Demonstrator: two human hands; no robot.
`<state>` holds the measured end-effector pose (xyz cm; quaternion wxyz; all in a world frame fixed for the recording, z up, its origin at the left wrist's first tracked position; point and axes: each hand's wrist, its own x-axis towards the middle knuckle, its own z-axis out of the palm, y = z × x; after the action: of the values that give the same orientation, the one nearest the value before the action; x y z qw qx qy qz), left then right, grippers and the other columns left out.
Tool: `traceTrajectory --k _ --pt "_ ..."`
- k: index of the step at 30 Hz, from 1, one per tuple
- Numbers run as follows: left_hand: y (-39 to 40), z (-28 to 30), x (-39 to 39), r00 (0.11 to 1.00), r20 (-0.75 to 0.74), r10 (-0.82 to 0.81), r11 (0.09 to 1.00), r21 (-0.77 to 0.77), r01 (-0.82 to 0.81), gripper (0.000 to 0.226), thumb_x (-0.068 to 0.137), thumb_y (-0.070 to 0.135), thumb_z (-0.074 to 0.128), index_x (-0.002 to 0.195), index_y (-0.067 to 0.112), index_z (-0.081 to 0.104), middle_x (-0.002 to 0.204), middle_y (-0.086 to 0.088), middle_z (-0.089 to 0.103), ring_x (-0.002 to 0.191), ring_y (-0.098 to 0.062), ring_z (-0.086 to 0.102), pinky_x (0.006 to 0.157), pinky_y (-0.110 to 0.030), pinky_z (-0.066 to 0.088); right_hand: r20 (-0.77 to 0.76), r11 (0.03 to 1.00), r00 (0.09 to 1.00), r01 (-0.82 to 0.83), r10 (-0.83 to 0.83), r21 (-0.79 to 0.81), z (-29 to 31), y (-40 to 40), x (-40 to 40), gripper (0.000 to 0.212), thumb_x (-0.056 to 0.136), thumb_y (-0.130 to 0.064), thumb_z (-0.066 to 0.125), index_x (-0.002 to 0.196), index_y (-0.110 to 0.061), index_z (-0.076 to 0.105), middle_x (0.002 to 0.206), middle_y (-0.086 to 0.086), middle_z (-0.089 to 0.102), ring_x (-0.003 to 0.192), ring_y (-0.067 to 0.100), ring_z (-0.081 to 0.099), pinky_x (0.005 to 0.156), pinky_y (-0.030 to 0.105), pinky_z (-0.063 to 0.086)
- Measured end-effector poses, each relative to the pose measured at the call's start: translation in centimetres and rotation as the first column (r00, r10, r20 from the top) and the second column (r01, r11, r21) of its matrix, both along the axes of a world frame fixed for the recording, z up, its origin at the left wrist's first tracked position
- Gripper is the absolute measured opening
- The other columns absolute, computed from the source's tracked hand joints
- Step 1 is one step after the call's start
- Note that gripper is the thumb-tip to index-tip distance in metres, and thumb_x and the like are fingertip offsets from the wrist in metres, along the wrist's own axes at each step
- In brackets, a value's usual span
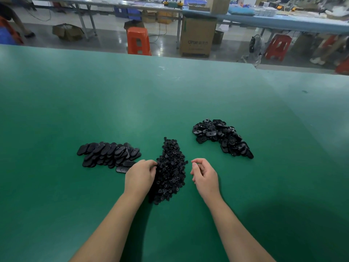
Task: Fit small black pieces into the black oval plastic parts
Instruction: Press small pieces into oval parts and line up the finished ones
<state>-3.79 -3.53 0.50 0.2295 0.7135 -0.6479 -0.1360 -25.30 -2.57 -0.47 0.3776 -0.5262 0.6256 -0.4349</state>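
Now both hands work at the near middle of the green bench (132,103), where the small pieces (171,167) lie in a loose heap. The left hand (139,175) rests its curled fingers on the heap's left edge; whether they have pinched a piece I cannot tell, since the fingertips are hidden against the black. The right hand (204,175) hovers just right of the heap, fingers loosely curled and thumb near the forefinger, with nothing visible between them. The ovals (108,155) lie in overlapping rows to the left of the heap, smooth backs up, one near the left hand showing a slot. A second, jumbled pile (222,138) sits toward the right and further from the near edge, open faces showing; it is probably the fitted lot. By the look of them, the pieces are light, stiff moulded plastic, too small for more than a fingertip pinch, and likely to scatter if the heap is nudged. The ovals seem rigid and a little slippery, best held by their long edges so the slot stays free. Beyond the bench's far edge a carton (197,37) bears print too blurred to read; no other writing is legible.
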Motion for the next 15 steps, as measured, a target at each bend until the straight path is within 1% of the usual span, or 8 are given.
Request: traceTrajectory --k 6,8,10,12,13,15 --pt "-0.01 0.07 0.1 1.0 -0.006 0.027 1.0 0.001 -0.027 0.023 0.097 0.026 0.061 0.116 0.021 0.071 0.102 0.002 0.073 0.088 -0.019 0.066 0.071 -0.032 0.054 -0.017 1.0 1.0 0.005 -0.005 0.0 0.02 0.0 0.05 0.015 0.103 -0.022 0.054 0.095 -0.031 0.064 0.077 0.004 0.067 0.057 0.012 0.052 0.057 0.037 0.048" --pt "-0.1 0.12 0.14 1.0 0.008 0.027 0.999 0.022 -0.027 0.022 0.097 0.027 0.06 0.113 0.02 0.073 0.101 0.002 0.074 0.09 -0.019 0.067 0.075 -0.033 0.055 -0.013 1.0 1.0 0.003 -0.003 0.0 -0.01 0.01 0.05 0.015 0.103 -0.022 0.054 0.095 -0.03 0.064 0.076 0.004 0.067 0.057 0.012 0.052 0.057 0.037 0.047" --pt "-0.13 0.22 0.16 0.999 0.008 0.031 0.999 0.036 -0.031 0.02 0.096 0.027 0.06 0.109 0.021 0.075 0.099 0.003 0.074 0.09 -0.018 0.066 0.075 -0.033 0.055 -0.013 1.0 1.0 0.0 0.0 -0.002 0.0 0.03 0.08 0.015 0.103 -0.022 0.054 0.095 -0.03 0.064 0.076 0.004 0.067 0.057 0.013 0.052 0.056 0.036 0.046" --pt "-0.15 0.36 0.13 0.999 0.005 0.035 0.998 0.046 -0.035 0.018 0.096 0.027 0.06 0.106 0.021 0.075 0.095 0.004 0.073 0.084 -0.017 0.066 0.071 -0.032 0.055 -0.01 1.0 1.0 -0.001 0.001 -0.002 0.01 0.02 0.11 0.015 0.103 -0.022 0.054 0.094 -0.03 0.064 0.076 0.003 0.066 0.056 0.012 0.051 0.056 0.036 0.046" --pt "-0.16 0.42 0.11 0.999 0.003 0.037 0.998 0.056 -0.037 0.017 0.096 0.027 0.061 0.104 0.021 0.074 0.091 0.004 0.073 0.078 -0.017 0.064 0.066 -0.031 0.053 -0.008 1.0 1.0 -0.001 0.001 -0.002 0.01 0.03 0.12 0.015 0.103 -0.022 0.054 0.094 -0.03 0.064 0.076 0.003 0.066 0.056 0.011 0.051 0.055 0.036 0.046" --pt "-0.18 0.54 0.11 0.999 0.003 0.049 0.996 0.078 -0.049 0.013 0.095 0.027 0.061 0.099 0.02 0.072 0.077 0.005 0.068 0.063 -0.016 0.057 0.054 -0.028 0.044 -0.007 1.0 1.0 0.0 0.0 -0.002 -0.02 0.05 0.11 0.015 0.103 -0.022 0.054 0.094 -0.03 0.064 0.076 0.003 0.066 0.056 0.011 0.051 0.055 0.035 0.046"
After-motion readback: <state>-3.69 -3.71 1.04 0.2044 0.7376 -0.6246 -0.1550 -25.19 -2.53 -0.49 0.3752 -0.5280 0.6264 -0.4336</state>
